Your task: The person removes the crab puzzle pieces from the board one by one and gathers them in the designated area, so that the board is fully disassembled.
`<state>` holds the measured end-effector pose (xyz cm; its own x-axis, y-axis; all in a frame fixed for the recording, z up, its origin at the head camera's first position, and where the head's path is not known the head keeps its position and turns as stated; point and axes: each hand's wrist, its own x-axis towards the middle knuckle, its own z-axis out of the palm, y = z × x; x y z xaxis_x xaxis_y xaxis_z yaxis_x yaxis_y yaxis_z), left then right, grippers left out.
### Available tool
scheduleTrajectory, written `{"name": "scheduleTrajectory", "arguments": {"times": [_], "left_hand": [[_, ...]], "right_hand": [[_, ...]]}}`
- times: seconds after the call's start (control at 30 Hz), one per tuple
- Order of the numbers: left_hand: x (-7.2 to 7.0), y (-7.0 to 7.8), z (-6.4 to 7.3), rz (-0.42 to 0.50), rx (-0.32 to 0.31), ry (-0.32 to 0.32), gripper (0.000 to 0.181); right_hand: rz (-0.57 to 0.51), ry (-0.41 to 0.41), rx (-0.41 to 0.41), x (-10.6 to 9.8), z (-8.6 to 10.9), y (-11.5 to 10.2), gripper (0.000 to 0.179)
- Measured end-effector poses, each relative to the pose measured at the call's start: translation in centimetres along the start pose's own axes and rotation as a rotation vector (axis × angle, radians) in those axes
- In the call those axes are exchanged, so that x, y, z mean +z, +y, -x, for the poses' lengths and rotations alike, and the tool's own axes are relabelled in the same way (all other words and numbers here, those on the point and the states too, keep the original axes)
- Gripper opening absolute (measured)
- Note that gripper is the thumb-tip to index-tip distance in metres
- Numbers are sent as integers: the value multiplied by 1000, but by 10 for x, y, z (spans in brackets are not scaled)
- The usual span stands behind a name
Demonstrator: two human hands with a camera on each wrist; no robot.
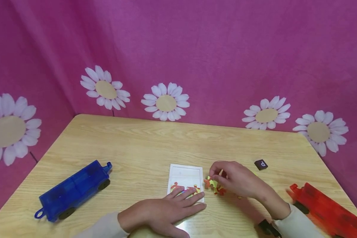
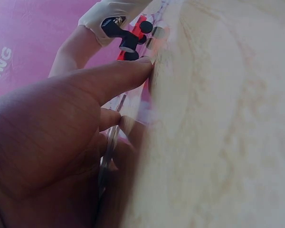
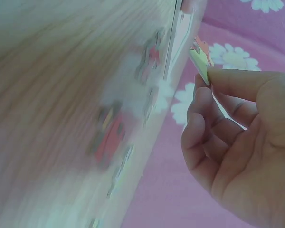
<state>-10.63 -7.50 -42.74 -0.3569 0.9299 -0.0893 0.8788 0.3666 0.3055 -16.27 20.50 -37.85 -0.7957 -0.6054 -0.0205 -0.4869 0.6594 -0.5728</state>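
My left hand [image 1: 169, 211] lies with fingers spread over the lower part of a white puzzle board [image 1: 185, 173]. Joined colourful jigsaw pieces [image 1: 175, 187] show along its lower end, partly hidden by the fingers. To the right of the board, my right hand [image 1: 235, 178] pinches a yellow and red jigsaw piece [image 3: 201, 59] between thumb and fingertips, raised off the table in the right wrist view. Several loose jigsaw pieces [image 1: 220, 190] lie under and beside that hand, some covered by it. The left wrist view shows the left hand [image 2: 52, 137] low along the tabletop.
A blue toy wagon [image 1: 72, 190] stands on the left of the wooden table [image 1: 131, 145]. A red toy wagon [image 1: 333, 208] is at the right edge. Beyond the right hand sits a small black tile [image 1: 260, 164] with a white letter. A pink flowered curtain [image 1: 211, 59] borders the table.
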Motion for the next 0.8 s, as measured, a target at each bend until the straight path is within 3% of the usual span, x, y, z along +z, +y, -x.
{"name": "scheduleTrajectory", "arguments": {"times": [0.47,0.67,0.8], "left_hand": [[-2,1,-1,-12,-1,-5,78],[-1,1,-1,-9,-4,-10,78],[-1,1,-1,-6,-4,-14,78]], "right_hand": [[-14,2,83,-29,35,21,9],[25,3,41,-38,49,35,15],[24,-14,59,-43,57,43,16]]}}
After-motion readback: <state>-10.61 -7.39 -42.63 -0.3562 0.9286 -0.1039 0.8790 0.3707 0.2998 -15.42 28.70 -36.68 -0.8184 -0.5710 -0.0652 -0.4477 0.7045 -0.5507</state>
